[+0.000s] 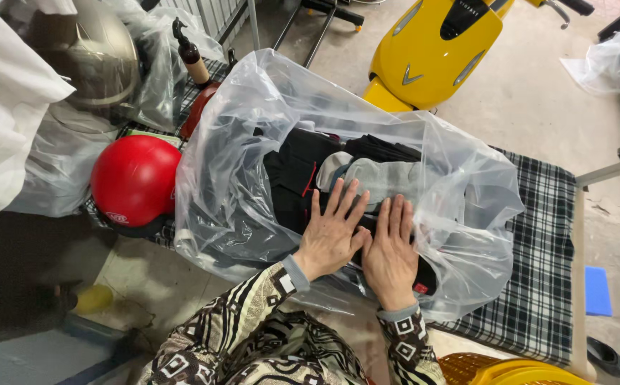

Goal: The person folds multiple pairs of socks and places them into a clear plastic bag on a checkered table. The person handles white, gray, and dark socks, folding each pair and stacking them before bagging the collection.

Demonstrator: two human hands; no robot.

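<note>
Clear, slippery plastic bag [253, 142] of soft dark clothes under my palms.
Left hand [330, 232] and right hand [391, 249] lie flat, fingers spread, gripping nothing; I'd gather its loose mouth.

Home garage: yellow scooter [435, 46], helmets [135, 178] (concrete floor [531, 93])

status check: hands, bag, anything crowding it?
Left hand and right hand flat, side by side, pressing on clear plastic bag. Dark and grey clothing inside. Bag lies on checked cloth. Red helmet close beside bag's left edge.
</note>
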